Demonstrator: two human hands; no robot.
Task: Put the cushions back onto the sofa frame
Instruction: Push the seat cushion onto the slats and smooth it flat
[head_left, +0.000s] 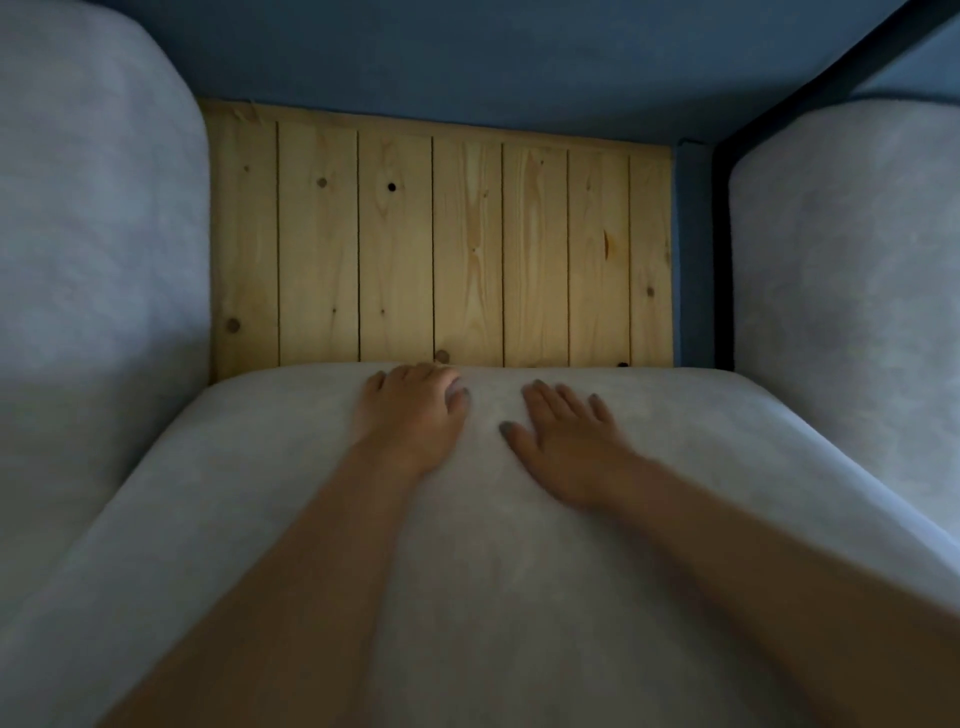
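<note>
Seat cushion (519, 545) was pressed by flat right hand (566, 447) and left hand (410, 415) curled at its far edge, grip undetermined; even pushing over slats (441, 244) was advised.

Grey cushion (519, 571) on slatted frame (441, 244) (pine).

Single head view, close, looking steeply down, forward over cushion (493, 571) toward wooden slats (441, 244); edges seemingly lens-warped.
</note>
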